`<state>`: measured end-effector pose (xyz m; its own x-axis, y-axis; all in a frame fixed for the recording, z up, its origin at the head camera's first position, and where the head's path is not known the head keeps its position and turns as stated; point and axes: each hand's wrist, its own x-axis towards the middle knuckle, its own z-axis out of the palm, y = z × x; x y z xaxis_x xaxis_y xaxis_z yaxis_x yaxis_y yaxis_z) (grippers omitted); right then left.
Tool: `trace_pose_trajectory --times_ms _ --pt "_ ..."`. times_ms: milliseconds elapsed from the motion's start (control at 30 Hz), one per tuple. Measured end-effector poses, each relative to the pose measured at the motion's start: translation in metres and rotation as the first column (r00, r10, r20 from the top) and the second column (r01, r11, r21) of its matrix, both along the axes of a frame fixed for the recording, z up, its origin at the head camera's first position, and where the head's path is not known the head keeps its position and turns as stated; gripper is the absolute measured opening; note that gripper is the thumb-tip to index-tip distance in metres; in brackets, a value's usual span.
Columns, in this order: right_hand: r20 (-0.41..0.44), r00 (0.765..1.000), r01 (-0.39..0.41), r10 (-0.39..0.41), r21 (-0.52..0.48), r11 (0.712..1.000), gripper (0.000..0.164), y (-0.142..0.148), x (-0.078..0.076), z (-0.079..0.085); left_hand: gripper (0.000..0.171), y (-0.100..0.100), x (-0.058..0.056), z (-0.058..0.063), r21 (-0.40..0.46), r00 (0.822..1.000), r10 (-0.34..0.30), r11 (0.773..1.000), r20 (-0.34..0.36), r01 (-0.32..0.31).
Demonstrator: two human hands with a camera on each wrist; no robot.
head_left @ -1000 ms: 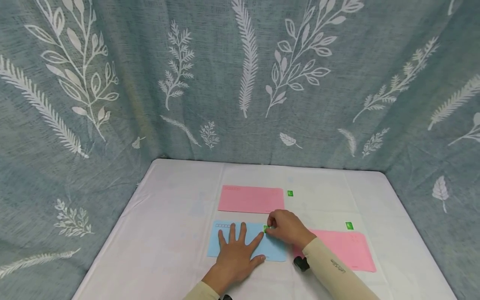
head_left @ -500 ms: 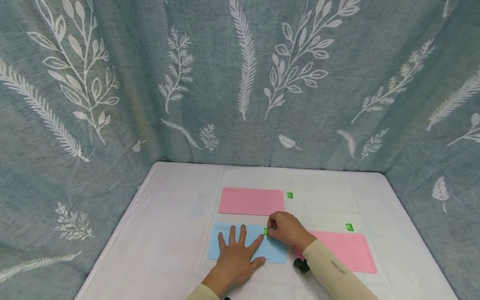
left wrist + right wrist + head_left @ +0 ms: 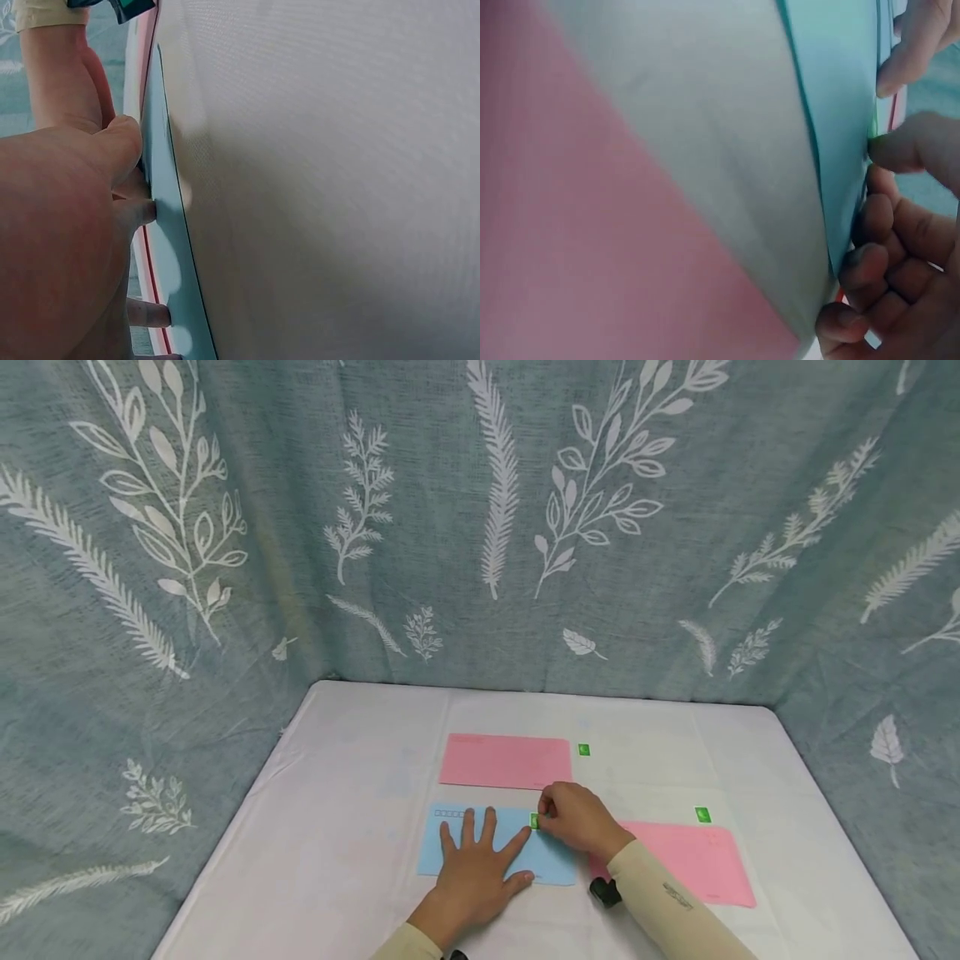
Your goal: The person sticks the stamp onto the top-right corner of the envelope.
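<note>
Appears to be at the stage of placing a green stamp [image 3: 534,821] on the blue envelope [image 3: 538,857], toward two o'clock from the envelope's centre. Steadies the paper against the counter [image 3: 352,793] with the left hand [image 3: 476,878], splayed flat and grasping nothing. Holds the right hand [image 3: 577,817] at the stamp's three o'clock edge, curled and seemingly pinching that edge between thumb and forefinger. Cannot tell from any view whether stuck down or only laid in place. Probably calls next for squaring the stamp, letting go of the edge and pressing flat with a fingertip, without letting the envelope slide. Shows also a far stamp [image 3: 584,749] just beside the far pink envelope [image 3: 506,761] at three o'clock, and a near stamp [image 3: 702,814] just beyond the near pink envelope [image 3: 697,856] at twelve, perhaps awaiting similar treatment.
</note>
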<state>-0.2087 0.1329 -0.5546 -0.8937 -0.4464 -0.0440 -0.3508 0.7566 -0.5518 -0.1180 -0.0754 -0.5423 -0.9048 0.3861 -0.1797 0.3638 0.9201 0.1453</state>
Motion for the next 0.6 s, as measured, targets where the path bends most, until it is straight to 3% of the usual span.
trace_pose_trajectory --times_ms 367,600 --pt "0.007 1.0 0.015 -0.015 0.015 1.0 0.02 -0.0003 -0.0009 0.0046 0.067 0.0008 -0.0026 -0.0018 0.019 1.0 -0.004 1.0 0.006 0.004" --pt "0.001 1.0 0.019 -0.019 0.001 1.0 0.021 -0.0024 0.0003 -0.0017 0.067 -0.0001 -0.0003 -0.0019 0.007 1.0 0.004 1.0 0.025 -0.005"
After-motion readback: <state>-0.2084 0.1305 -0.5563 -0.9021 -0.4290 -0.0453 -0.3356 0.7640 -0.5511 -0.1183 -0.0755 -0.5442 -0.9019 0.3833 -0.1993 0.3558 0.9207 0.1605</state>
